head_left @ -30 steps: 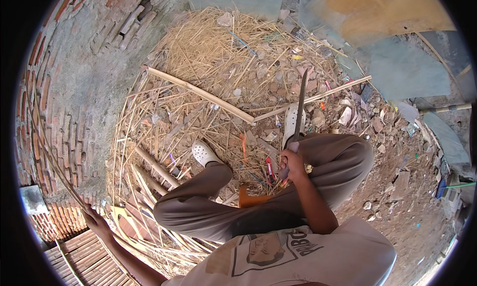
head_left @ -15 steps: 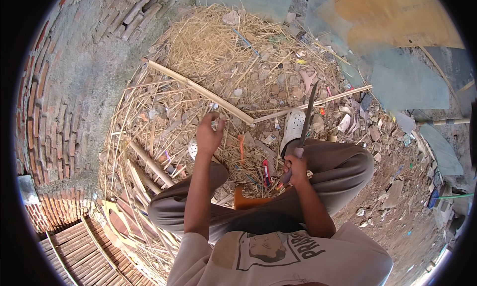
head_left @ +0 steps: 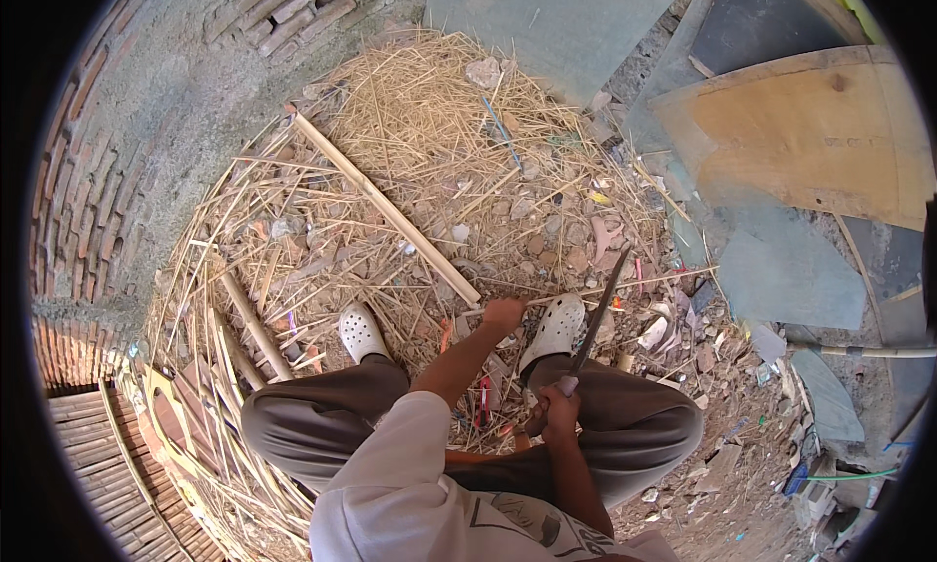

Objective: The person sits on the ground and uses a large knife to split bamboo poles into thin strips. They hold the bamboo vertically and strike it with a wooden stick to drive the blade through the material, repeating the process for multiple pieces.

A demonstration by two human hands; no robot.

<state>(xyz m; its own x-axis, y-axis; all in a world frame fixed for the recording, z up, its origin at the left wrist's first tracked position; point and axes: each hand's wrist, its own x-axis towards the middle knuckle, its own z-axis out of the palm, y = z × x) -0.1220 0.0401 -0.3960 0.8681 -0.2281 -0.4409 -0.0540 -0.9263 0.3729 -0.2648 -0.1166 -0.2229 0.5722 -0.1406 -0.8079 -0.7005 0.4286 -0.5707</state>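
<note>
My left hand (head_left: 504,314) is closed around the near end of a thin bamboo strip (head_left: 673,275), which runs off to the right past my right shoe. In my right hand (head_left: 559,412) is the handle of a machete (head_left: 598,313). Its long dark blade points up and away, crossing over the strip. A wider split bamboo slat (head_left: 386,205) lies on the ground ahead, its near end just beyond my left hand. An orange object between my legs is mostly hidden by my arms and trousers.
White clogs (head_left: 362,333) are on my feet amid straw and rubble. Bamboo poles (head_left: 256,328) lie by my left knee. A straw heap (head_left: 420,93) spreads ahead, a brick wall (head_left: 88,201) stands left, and grey sheets (head_left: 791,269) and a tan board (head_left: 800,132) lie right.
My left hand has moved right and nearer, from open above the ground to closed on the thin strip's end. The machete stays in my right hand. My view has shifted.
</note>
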